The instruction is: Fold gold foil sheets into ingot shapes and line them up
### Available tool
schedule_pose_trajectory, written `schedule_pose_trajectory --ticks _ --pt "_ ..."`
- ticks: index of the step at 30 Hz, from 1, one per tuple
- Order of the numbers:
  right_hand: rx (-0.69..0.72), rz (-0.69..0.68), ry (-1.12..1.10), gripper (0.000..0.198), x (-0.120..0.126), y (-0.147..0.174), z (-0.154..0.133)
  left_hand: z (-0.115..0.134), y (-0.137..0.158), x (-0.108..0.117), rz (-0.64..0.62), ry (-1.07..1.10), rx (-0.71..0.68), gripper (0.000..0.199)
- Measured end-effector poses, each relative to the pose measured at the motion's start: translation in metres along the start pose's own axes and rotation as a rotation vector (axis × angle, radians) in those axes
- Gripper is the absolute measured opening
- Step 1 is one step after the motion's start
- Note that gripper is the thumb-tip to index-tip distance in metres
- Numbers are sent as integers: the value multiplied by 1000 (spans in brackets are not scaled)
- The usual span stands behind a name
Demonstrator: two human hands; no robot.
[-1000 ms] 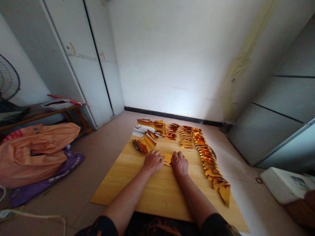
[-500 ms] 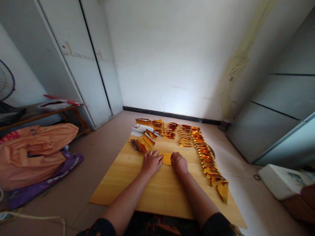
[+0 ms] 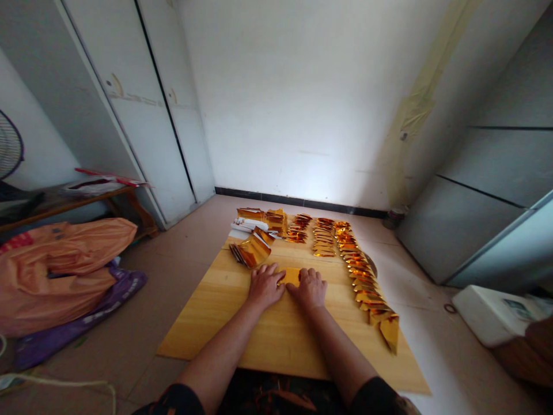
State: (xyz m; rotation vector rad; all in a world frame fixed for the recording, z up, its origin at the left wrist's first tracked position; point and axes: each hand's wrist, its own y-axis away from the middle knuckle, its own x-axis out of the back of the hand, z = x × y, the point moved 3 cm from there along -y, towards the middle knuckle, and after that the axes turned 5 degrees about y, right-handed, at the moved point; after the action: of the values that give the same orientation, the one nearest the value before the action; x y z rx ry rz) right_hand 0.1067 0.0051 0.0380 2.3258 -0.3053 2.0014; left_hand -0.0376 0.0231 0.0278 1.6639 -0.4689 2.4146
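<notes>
A small piece of gold foil paper (image 3: 292, 275) lies on the wooden board between my two hands. My left hand (image 3: 265, 286) holds its left edge, thumb and fingers closed on it. At the right edge is my right hand (image 3: 311, 289), its fingers bent over the paper and its thumb reaching left along the near edge. Both hands hide the paper's ends. Just beyond my left hand rests a curled stack of gold foil sheets (image 3: 253, 249). Folded gold foil pieces (image 3: 360, 274) form a long overlapping row down the board's right side.
Shorter rows of folded foil (image 3: 324, 237) and more foil stacks (image 3: 276, 221) sit at the far end of the wooden board (image 3: 207, 323). An orange bag (image 3: 64, 271) lies on the floor to the left. A white box (image 3: 492, 314) stands to the right.
My right hand has shifted slightly left, and its thumb now stretches toward my left hand along the paper's near edge. Less of the paper shows. My left hand stays nearly in place.
</notes>
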Motion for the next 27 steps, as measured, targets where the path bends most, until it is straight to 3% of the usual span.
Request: schedule_pose_trajectory --ticks 10,17,27 --pt "92 -94 -179 12 -6 -13 31 -9 -3 -2 -77 -5 -8 40" --pt "240 -117 -265 26 -4 -17 42 -13 -5 1 -171 -7 -31 46" --pt "280 -112 -225 19 -8 -18 41 -12 -3 3 -130 13 -34 44"
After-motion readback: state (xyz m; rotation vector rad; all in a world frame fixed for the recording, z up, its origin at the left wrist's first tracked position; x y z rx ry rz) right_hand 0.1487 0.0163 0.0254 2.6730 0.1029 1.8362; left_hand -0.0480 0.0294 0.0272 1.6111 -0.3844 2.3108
